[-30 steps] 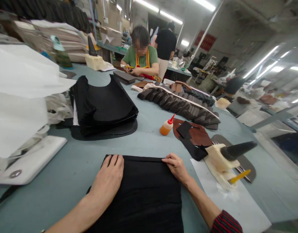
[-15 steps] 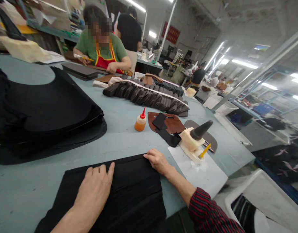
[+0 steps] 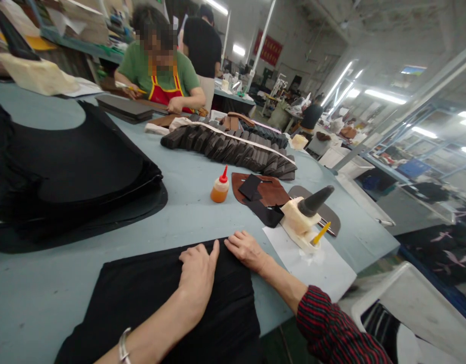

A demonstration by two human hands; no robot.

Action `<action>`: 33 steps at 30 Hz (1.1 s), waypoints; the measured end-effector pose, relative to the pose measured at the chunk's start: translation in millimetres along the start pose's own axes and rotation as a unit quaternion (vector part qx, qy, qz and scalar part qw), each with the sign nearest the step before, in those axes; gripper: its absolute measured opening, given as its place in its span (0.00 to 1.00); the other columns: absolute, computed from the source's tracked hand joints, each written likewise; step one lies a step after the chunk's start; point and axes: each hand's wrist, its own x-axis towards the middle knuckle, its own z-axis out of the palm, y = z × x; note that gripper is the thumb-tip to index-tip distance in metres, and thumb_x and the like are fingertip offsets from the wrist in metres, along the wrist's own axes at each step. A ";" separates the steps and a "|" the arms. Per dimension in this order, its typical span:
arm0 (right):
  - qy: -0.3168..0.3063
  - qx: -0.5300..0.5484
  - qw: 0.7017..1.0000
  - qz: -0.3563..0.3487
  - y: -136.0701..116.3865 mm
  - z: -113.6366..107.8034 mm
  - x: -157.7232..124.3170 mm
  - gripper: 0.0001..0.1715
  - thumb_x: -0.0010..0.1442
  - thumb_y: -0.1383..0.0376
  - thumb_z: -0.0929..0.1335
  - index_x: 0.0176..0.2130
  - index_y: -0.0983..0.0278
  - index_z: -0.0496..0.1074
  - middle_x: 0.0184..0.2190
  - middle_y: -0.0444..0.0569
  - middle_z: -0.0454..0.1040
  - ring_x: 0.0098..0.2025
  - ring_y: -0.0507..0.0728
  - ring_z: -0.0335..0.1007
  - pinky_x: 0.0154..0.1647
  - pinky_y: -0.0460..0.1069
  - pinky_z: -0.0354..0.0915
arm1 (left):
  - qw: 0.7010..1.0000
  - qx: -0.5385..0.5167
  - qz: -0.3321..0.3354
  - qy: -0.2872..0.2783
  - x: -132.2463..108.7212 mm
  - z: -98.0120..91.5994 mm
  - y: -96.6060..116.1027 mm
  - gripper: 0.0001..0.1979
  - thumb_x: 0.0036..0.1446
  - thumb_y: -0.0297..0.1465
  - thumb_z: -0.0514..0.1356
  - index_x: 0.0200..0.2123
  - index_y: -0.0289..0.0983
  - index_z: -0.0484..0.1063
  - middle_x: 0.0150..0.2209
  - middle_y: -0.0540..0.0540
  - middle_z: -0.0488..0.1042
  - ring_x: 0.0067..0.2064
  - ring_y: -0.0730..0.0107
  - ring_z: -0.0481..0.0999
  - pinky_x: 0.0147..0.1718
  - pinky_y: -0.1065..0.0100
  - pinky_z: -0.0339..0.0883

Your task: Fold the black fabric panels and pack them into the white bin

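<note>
Black cloth: We have the cloth (image 3: 141,283) flat at the table's (image 3: 195,217) near edge, probably so its far edge lies within easy reach.
Left hand: Loosely spread (image 3: 198,273) on the cloth, index finger stretched to the far edge; we judge it holds the layer flat.
Right hand: Fingers narrow and together (image 3: 246,250) at the cloth's far right corner, seemingly steadying it; pinching or only pressing, we cannot tell.
Cream block: Near the table's near right corner, the block (image 3: 299,220) bears a black cone (image 3: 316,201) and yellow stick (image 3: 322,233); the white sheet (image 3: 331,263) underneath perhaps protects the table.
Squeeze bottle: Upright (image 3: 219,188), red nozzle up, just beside a brown piece (image 3: 272,194), likely for quick grabbing.
Dark pieces: They overlap in a row (image 3: 233,154) toward the table's right edge, perhaps for easy lifting.
Co-worker: Seated (image 3: 189,78) at the far edge.
</note>
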 end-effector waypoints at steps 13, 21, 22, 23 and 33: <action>0.041 0.036 0.991 0.123 17.6 -8.3 -9.2 0.13 0.66 0.74 0.60 0.43 0.67 0.72 0.37 0.53 0.71 0.40 0.58 0.61 0.40 0.52 0.62 | 0.999 0.028 0.004 0.016 -3.8 10.3 -1.0 0.36 0.58 0.16 0.44 0.61 0.57 0.57 0.35 0.40 0.74 0.33 0.59 0.76 0.32 0.57 0.67; -0.012 0.118 0.992 0.035 -25.5 -8.2 30.2 0.20 0.66 0.74 0.59 0.55 0.66 0.67 0.42 0.53 0.71 0.42 0.57 0.62 0.41 0.50 0.65 | 0.995 -0.012 0.008 0.097 -17.7 33.4 -21.1 0.26 0.56 0.16 0.45 0.54 0.33 0.70 0.37 0.36 0.74 0.39 0.56 0.74 0.37 0.56 0.68; -0.019 0.105 0.994 0.027 -26.2 -9.0 31.3 0.21 0.66 0.73 0.59 0.56 0.65 0.65 0.42 0.53 0.71 0.42 0.57 0.62 0.41 0.51 0.65 | 0.995 -0.011 0.003 0.097 -18.2 34.8 -21.1 0.26 0.56 0.16 0.45 0.54 0.33 0.70 0.37 0.37 0.74 0.39 0.57 0.74 0.37 0.56 0.68; -0.030 0.090 0.995 0.019 -26.2 -10.1 32.3 0.21 0.66 0.73 0.60 0.57 0.65 0.64 0.42 0.53 0.71 0.41 0.58 0.62 0.40 0.52 0.64 | 0.996 -0.011 -0.003 0.094 -17.9 35.3 -20.2 0.26 0.56 0.17 0.46 0.56 0.34 0.68 0.37 0.37 0.73 0.38 0.57 0.73 0.36 0.56 0.68; -0.042 0.067 0.996 0.045 -4.5 -15.1 -0.1 0.18 0.63 0.75 0.62 0.52 0.70 0.68 0.41 0.56 0.71 0.43 0.60 0.63 0.42 0.53 0.67 | 0.997 -0.034 -0.037 0.050 -34.2 39.4 -65.5 0.23 0.54 0.14 0.45 0.46 0.28 0.74 0.39 0.34 0.75 0.39 0.53 0.75 0.37 0.55 0.65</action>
